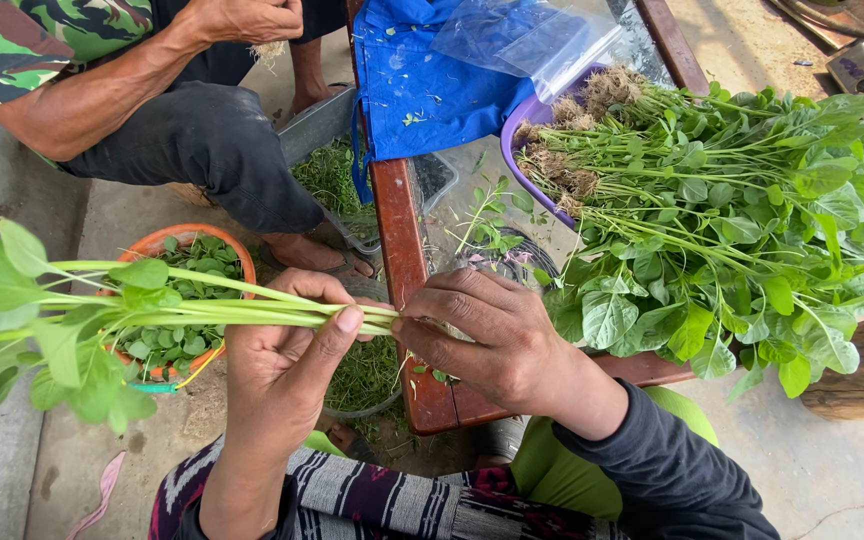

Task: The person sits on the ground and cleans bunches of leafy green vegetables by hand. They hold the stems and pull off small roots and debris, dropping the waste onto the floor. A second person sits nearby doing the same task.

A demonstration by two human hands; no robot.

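Head view: left hand [287, 365] is gripping the bunch of green stems [202, 300] at frame centre; right hand [477, 335] fingers are pinching the cut ends; keeping stems aligned looks advisable.

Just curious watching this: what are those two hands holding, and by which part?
A bunch of leafy green stems: left hand and right hand grip its stem ends.

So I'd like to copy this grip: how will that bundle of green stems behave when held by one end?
The bundle of green stems probably droops: its leafy end fans out past the left hand. It looks light, since fingertips alone pinch it. The thin stems likely snap or bruise easily, so the right hand grips the cut end gently.
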